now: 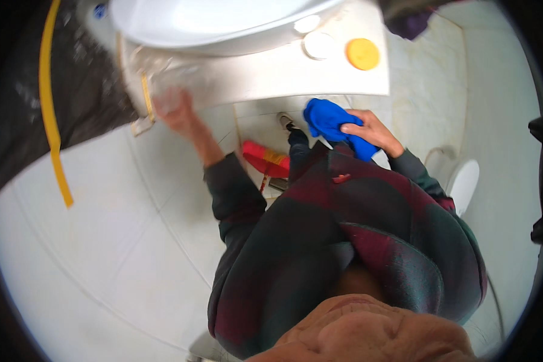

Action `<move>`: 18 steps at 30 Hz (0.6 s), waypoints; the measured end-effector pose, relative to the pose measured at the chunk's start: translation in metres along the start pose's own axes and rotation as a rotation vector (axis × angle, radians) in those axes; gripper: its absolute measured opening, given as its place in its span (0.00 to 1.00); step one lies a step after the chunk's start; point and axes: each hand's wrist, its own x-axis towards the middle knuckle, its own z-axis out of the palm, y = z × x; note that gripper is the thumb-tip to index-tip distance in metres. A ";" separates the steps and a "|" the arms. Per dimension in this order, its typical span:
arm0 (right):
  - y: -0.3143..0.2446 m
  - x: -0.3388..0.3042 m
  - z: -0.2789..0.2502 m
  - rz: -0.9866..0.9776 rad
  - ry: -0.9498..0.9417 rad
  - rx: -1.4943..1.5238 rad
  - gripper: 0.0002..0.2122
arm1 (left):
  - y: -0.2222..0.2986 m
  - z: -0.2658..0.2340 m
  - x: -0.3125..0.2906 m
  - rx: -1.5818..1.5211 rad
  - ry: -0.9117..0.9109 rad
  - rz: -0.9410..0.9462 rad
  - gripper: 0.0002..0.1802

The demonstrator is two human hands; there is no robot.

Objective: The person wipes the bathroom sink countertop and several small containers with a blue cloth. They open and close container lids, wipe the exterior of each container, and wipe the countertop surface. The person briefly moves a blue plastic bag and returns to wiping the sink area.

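Note:
My right hand (373, 131) is closed round a bunched blue cloth (329, 117), holding it in front of my body just below the counter's front edge. My left hand (178, 113) reaches to the left end of the white counter (253, 78). Motion smears its fingers. A see-through plastic thing (178, 71) lies right by those fingertips; its kind is too blurred to make out, and whether the hand grips it does not show. Behind it rises a white oval basin (223, 39).
A round white lid (318, 46) and a yellow lid (362, 54) are on the counter's right part. A red broom-like thing (264, 159) is on the tiled floor by my foot. A dark sheet with a yellow strip (49, 108) hangs at left; a white toilet (464, 181) stands right.

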 end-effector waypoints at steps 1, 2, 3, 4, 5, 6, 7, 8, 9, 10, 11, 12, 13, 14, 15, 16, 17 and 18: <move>-0.003 -0.003 0.000 -0.080 0.006 -0.026 0.18 | 0.012 -0.012 -0.005 -0.136 -0.179 -0.101 0.38; -0.004 -0.004 0.002 -0.021 0.023 -0.006 0.18 | 0.020 -0.023 -0.012 -0.219 -0.289 -0.237 0.36; -0.007 -0.003 0.002 -0.005 0.019 0.021 0.18 | 0.023 -0.026 -0.027 -0.384 -0.407 -0.360 0.37; -0.010 -0.002 0.004 0.008 0.009 0.050 0.18 | 0.025 -0.028 -0.047 -0.498 -0.464 -0.514 0.37; -0.014 0.001 0.006 -0.073 0.013 0.032 0.19 | 0.026 -0.027 -0.066 -0.596 -0.524 -0.653 0.38; -0.017 0.003 0.008 -0.154 0.013 0.010 0.19 | 0.024 -0.022 -0.082 -0.607 -0.614 -0.742 0.39; -0.021 0.009 0.014 -0.215 0.018 -0.032 0.20 | 0.023 -0.020 -0.093 -0.608 -0.709 -0.814 0.40; -0.025 0.014 0.021 -0.272 0.021 -0.058 0.21 | 0.023 -0.019 -0.101 -0.619 -0.773 -0.909 0.41; -0.028 0.020 0.027 -0.343 0.019 -0.122 0.21 | 0.023 -0.020 -0.107 -0.611 -0.766 -0.939 0.42; -0.031 0.026 0.032 -0.413 0.016 -0.185 0.21 | 0.023 -0.020 -0.114 -0.609 -0.725 -0.992 0.43; -0.033 0.030 0.036 -0.450 -0.007 -0.192 0.21 | 0.023 -0.020 -0.120 -0.609 -0.700 -1.043 0.43; -0.035 0.032 0.040 -0.487 -0.032 -0.198 0.22 | 0.023 -0.022 -0.125 -0.683 -0.686 -1.067 0.43; -0.036 0.032 0.044 -0.489 -0.038 -0.326 0.20 | 0.024 -0.024 -0.128 -0.759 -0.686 -1.089 0.42; -0.038 0.032 0.047 -0.490 -0.046 -0.455 0.18 | 0.024 -0.025 -0.132 -0.825 -0.632 -1.135 0.41; -0.039 0.032 0.051 -0.490 -0.056 -0.584 0.16 | 0.022 -0.025 -0.135 -0.719 -0.632 -1.064 0.44; -0.040 0.031 0.053 -0.495 -0.066 -0.713 0.15 | 0.020 -0.025 -0.139 -0.605 -0.579 -1.015 0.47; -0.041 0.031 0.056 -0.597 0.012 -0.682 0.14 | 0.018 -0.025 -0.142 -0.420 -0.475 -0.994 0.50; -0.043 0.030 0.055 -0.646 0.009 -0.683 0.14 | 0.015 -0.024 -0.144 -0.428 -0.481 -0.947 0.50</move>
